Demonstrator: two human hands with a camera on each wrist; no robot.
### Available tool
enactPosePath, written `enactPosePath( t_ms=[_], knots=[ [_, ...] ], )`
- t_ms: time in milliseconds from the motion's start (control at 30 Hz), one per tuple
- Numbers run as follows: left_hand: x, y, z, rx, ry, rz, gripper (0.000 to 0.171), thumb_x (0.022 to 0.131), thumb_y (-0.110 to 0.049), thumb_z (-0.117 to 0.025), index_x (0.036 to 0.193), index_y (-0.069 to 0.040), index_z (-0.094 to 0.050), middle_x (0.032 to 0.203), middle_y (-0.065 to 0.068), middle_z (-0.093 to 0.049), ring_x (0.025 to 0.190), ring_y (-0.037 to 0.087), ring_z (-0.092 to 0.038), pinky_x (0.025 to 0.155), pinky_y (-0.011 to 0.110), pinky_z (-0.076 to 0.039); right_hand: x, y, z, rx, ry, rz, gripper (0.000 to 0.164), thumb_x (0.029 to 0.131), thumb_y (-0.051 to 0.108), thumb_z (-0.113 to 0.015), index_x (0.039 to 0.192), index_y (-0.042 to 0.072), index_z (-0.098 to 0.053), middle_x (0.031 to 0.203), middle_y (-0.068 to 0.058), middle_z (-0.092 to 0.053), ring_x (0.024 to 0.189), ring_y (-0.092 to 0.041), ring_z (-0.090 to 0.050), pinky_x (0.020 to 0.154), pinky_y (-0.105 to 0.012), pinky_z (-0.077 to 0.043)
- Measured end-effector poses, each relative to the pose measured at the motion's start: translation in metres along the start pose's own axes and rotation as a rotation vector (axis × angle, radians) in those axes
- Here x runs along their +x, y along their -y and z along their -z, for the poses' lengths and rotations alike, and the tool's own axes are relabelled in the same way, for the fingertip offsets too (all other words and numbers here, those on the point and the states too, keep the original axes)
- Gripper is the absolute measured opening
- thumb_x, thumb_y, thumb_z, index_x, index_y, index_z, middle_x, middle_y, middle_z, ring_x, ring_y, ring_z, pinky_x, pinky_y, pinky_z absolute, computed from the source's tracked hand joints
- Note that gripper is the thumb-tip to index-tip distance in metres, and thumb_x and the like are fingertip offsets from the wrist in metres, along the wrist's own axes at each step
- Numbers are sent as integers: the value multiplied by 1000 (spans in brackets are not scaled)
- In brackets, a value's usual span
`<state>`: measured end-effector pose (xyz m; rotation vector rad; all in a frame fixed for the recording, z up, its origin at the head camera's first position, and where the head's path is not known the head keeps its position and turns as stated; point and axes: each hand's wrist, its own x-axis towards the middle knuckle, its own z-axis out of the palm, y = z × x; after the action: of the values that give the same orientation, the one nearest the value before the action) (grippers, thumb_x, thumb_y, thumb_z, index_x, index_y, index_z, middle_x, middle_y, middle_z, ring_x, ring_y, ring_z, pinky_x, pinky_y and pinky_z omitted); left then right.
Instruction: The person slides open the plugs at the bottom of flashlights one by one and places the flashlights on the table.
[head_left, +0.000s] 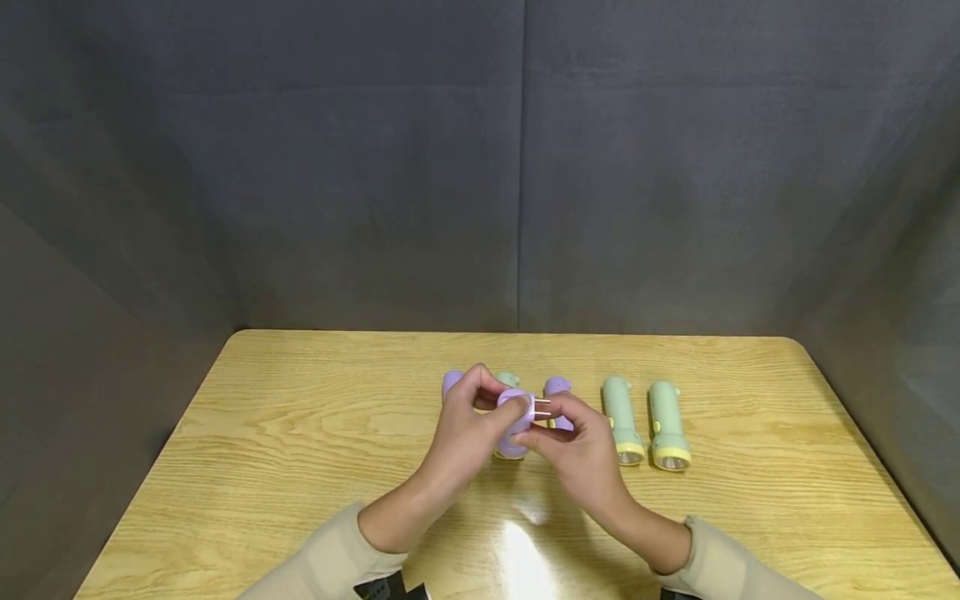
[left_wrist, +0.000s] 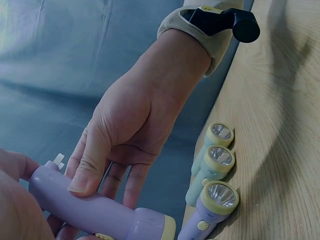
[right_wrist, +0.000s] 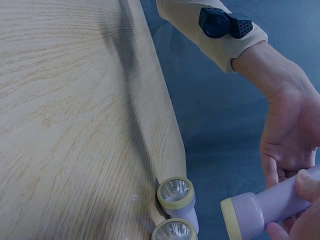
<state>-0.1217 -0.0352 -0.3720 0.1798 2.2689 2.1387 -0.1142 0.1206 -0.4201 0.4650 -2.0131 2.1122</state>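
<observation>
A purple flashlight (head_left: pixel 516 440) is held up between both hands, its tail end toward me and two pale plug prongs (head_left: pixel 542 407) sticking out of it to the right. My left hand (head_left: pixel 468 429) grips the tail, with the thumb on top. The right hand (head_left: pixel 581 454) pinches the body, its thumb on one side and its fingertips near the prongs. In the left wrist view the yellow head rim (left_wrist: pixel 169 228) shows at the far end of the flashlight, and one prong (left_wrist: pixel 59 160) stands out by the tail. The right wrist view shows the same yellow rim (right_wrist: pixel 230 220).
More flashlights lie in a row on the wooden table (head_left: pixel 315 433): a purple one (head_left: pixel 452 381) and a green one (head_left: pixel 507 379) partly behind the hands, another purple one (head_left: pixel 557 386), and two green ones (head_left: pixel 619 408) (head_left: pixel 666 408) to the right. Dark curtains (head_left: pixel 375 208) surround the table.
</observation>
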Motion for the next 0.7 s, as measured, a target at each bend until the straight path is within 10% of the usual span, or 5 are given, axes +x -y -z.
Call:
enactPosePath(
  t_ms=[700],
  knots=[
    [4, 4, 1, -11, 38, 8, 20, 91, -19, -73, 91, -5, -58, 98, 7, -63, 92, 20, -59, 74, 29, -53, 2, 0, 3, -36, -6, 9, 25, 74, -15, -81, 95, -6, -71, 103, -5, -72, 91, -12, -71, 77, -34, -62]
  ],
)
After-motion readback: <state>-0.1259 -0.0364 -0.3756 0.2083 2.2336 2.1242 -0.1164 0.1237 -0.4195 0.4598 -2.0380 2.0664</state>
